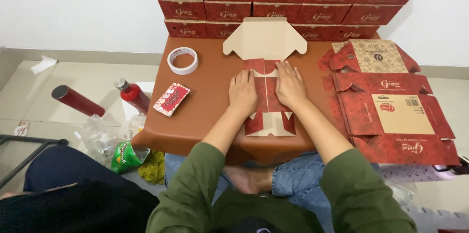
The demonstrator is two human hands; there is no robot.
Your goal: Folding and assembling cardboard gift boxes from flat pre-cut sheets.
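Both hands flat, palms down, fingers spread, gripping nothing: left hand (243, 92) & right hand (289, 85) press side flaps of red box blank (266, 97) at worktop (205, 101) front-centre edge; keep pressure even along creases, w/ tape roll (183, 60) near back-left corner.

Olive-green sleeves pushed up, blue jeans.
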